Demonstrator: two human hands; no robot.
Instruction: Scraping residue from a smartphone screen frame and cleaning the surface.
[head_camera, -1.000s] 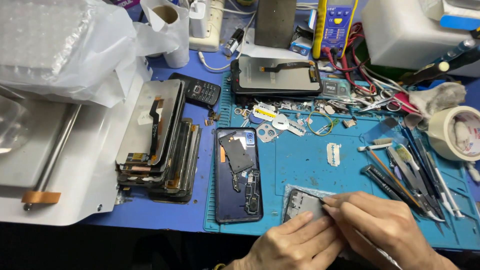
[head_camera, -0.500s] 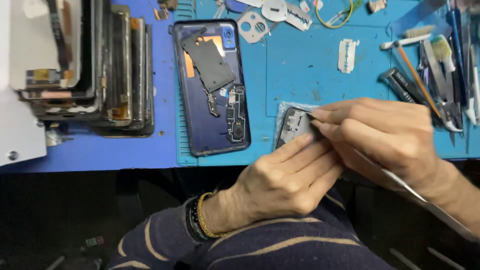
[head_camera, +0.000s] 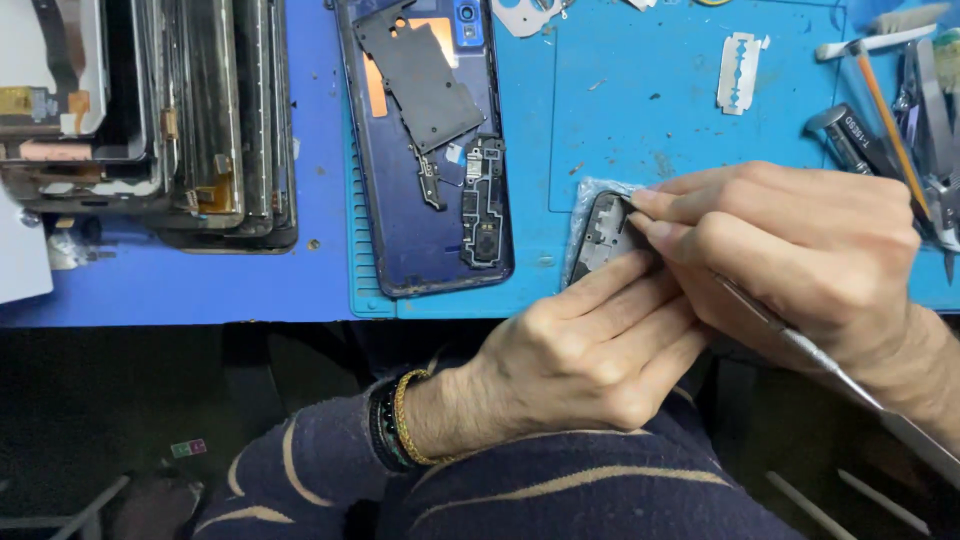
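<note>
Holding a small dark phone part (head_camera: 606, 232) down on the blue mat (head_camera: 640, 120), the left hand (head_camera: 570, 360) lays its fingers flat on it so it cannot slide. The right hand (head_camera: 800, 250) is curled around a thin metal tool (head_camera: 830, 370), pinched like a pen so the tip can work at the part's edge. The part sits at the near edge of the mat, just right of an open blue phone (head_camera: 425, 150). A razor blade (head_camera: 738, 72) lies farther away.
</note>
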